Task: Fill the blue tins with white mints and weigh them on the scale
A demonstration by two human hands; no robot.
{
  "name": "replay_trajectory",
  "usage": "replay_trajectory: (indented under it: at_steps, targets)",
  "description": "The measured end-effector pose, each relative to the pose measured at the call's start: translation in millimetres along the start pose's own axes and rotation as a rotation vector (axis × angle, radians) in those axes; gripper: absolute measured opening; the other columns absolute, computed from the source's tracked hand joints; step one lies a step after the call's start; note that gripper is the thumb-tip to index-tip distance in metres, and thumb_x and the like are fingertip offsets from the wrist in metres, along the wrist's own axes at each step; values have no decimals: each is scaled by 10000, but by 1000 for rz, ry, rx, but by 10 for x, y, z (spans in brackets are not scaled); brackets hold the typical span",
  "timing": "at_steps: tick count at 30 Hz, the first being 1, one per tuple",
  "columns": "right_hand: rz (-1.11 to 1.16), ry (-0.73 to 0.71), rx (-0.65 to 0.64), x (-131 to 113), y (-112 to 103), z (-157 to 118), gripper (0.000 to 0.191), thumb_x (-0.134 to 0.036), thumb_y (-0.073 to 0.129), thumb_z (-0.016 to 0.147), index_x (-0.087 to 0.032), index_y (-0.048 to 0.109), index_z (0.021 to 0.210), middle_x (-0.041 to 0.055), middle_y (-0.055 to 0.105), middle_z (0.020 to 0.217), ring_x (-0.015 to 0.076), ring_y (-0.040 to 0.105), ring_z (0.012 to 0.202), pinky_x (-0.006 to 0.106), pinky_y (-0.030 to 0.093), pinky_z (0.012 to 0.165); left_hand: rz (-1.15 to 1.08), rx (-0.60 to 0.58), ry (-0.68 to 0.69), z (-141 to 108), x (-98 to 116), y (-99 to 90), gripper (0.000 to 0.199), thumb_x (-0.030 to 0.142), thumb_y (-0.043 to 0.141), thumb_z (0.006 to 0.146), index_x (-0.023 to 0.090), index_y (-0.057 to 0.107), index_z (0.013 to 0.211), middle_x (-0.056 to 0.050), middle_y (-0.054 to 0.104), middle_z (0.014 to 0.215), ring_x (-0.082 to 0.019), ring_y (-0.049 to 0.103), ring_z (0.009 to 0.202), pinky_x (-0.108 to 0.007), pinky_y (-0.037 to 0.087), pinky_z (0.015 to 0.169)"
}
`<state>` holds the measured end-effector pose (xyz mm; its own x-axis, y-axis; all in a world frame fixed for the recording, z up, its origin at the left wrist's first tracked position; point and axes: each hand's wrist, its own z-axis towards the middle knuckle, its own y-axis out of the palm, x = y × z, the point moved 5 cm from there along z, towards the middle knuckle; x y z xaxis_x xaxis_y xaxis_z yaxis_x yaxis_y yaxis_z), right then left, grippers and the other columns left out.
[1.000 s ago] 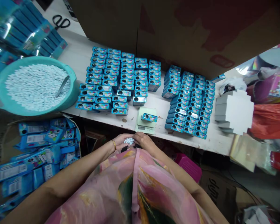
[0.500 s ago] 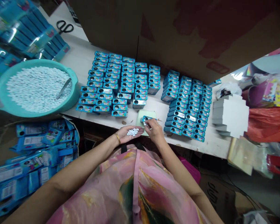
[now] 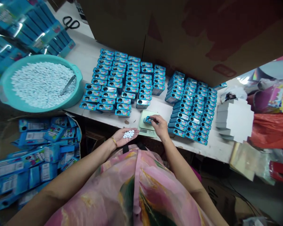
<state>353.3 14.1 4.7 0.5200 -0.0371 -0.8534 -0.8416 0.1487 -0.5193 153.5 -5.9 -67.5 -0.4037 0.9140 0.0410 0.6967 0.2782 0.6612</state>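
Palm up, my left hand (image 3: 122,137) holds a small heap of pale candies (image 3: 129,134) at the table's front edge, its fingers stretched out. My right hand (image 3: 159,125) is closed at the right end of a small blue box (image 3: 147,119); its fingertips are too small to show how they grip it. This box is on a pale green scale (image 3: 145,131). Rows of blue boxes (image 3: 106,101) stand upright to the left, and more blue boxes (image 3: 180,125) stand to the right.
A turquoise basin (image 3: 79,86) of pale candies, with a metal scoop (image 3: 68,85), sits at the left. Black scissors (image 3: 70,23) lie behind it. Below is a carton of blue packets (image 3: 33,157). A large cardboard box (image 3: 174,37) stands behind; white card pieces (image 3: 235,119) are at right.
My left hand has moved slightly left with the candies, away from the scale. My right hand has shifted a little right; the candies seen at its fingertips before no longer show.
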Motion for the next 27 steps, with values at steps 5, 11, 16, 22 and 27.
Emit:
replay_trajectory:
  at_steps: [5, 11, 16, 22, 27]
  targets:
    - [30, 52, 147, -5, -229, -90, 161, -222, 502, 755, -196, 626, 855, 24, 602, 855, 128, 554, 774, 262, 452, 713, -10, 27, 32, -67, 49, -30, 327, 74, 419, 776, 14, 555, 1067, -223, 635, 952, -261, 611, 895, -351, 514, 749]
    - [205, 266, 417, 352, -563, -379, 214, -310, 575, 704, -162, 618, 852, 43, 632, 833, 144, 580, 771, 294, 469, 709, -37, 77, 103, -135, 142, -201, 317, 62, 430, 759, 7, 556, 1045, -215, 640, 917, -254, 607, 905, -332, 516, 766]
    - [319, 362, 509, 537, -539, -527, 267, -325, 602, 674, -147, 612, 873, 48, 637, 824, 141, 581, 731, 297, 473, 673, -43, 109, 115, -130, 147, -310, 302, 61, 439, 758, 10, 558, 1030, -215, 639, 915, -259, 604, 911, -335, 520, 767]
    - [284, 308, 355, 369, -319, -408, 222, -335, 587, 694, -166, 622, 835, 39, 636, 817, 145, 579, 751, 299, 469, 703, -42, 128, 123, -116, 148, -337, 298, 62, 443, 756, 24, 567, 1025, -208, 640, 906, -260, 607, 906, -337, 526, 755]
    - [129, 133, 198, 44, -158, -179, 168, -309, 532, 756, -188, 629, 822, 27, 619, 814, 141, 567, 773, 283, 455, 730, -55, 128, 138, -135, 158, -344, 284, 62, 444, 757, 16, 571, 1007, -212, 638, 913, -262, 604, 909, -343, 519, 771]
